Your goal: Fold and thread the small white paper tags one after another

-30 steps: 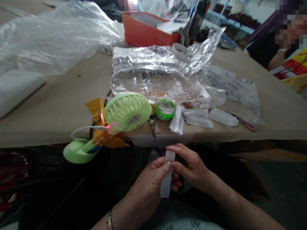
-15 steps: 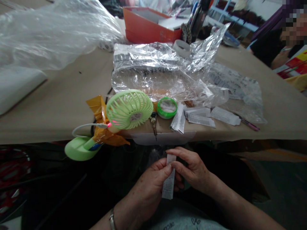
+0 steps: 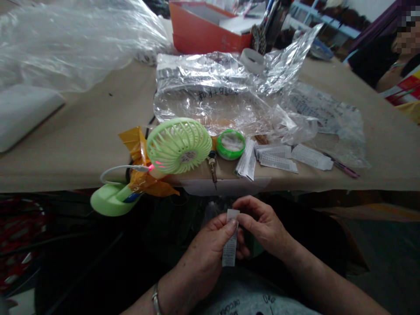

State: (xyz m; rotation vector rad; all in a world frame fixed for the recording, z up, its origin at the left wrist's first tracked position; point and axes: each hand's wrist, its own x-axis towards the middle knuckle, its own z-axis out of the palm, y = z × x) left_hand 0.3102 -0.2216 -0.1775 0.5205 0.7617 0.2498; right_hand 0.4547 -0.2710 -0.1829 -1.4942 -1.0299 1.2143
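Note:
A narrow white printed label strip (image 3: 229, 253) stands upright in front of my lap, below the table edge. My left hand (image 3: 210, 240) pinches it, with the thumb across its front. My right hand (image 3: 262, 223) is at the strip's upper right edge, thumb against it and index finger bent above; some of its fingertips are hidden. Whether the strip is one label or a thin stack, I cannot tell. On the table edge beyond lie a fanned bundle of labels (image 3: 246, 162) and more labels (image 3: 278, 158) to its right.
A green fan (image 3: 179, 146), taped to the table edge, stands left of a small screwdriver-like tool (image 3: 213, 168) and a green round tub (image 3: 230, 144). Clear plastic bags (image 3: 210, 103), a tape roll (image 3: 252, 61) and an orange box (image 3: 210, 39) lie behind. Another person (image 3: 374, 57) is at far right.
My right index finger has drawn back from the strip's top and bent, while the right thumb has shifted to its right edge. The left hand keeps its hold. The view has tilted slightly.

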